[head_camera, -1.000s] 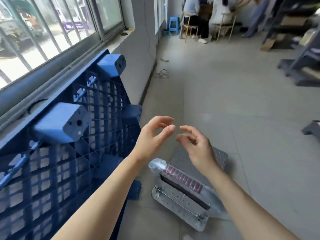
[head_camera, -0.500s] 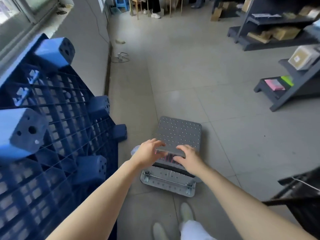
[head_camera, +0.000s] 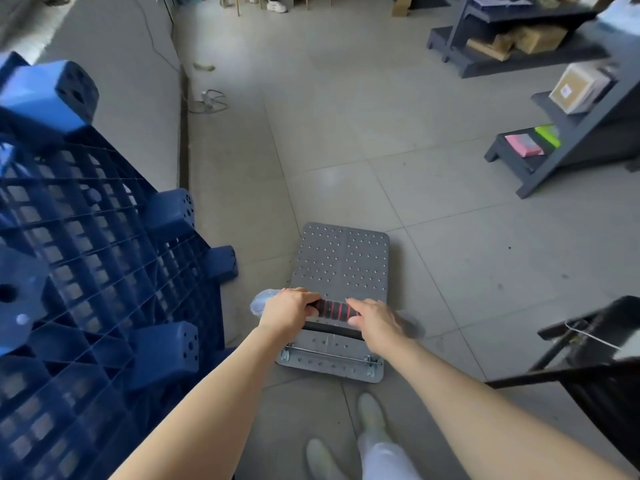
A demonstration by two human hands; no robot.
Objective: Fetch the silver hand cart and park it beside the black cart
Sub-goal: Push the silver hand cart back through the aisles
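The silver hand cart (head_camera: 341,258) stands on the floor right in front of me, its dotted grey deck pointing away. Its handle (head_camera: 333,309) has a black-and-red grip under clear plastic wrap. My left hand (head_camera: 288,310) is closed around the handle's left end. My right hand (head_camera: 374,320) grips the handle's right end. The black cart (head_camera: 588,355) shows at the right edge, cut off by the frame, about a step to the right of the silver cart.
Blue plastic pallets (head_camera: 90,271) lean against the wall on the left, close beside the cart. Dark shelving (head_camera: 568,147) with boxes stands at the right and far right. A loose cable (head_camera: 207,100) lies by the wall ahead. My shoes (head_camera: 370,414) are just behind the cart.
My hands went from hovering apart above the handle to closing on it. My view tipped down and swung right, bringing the black cart into sight.
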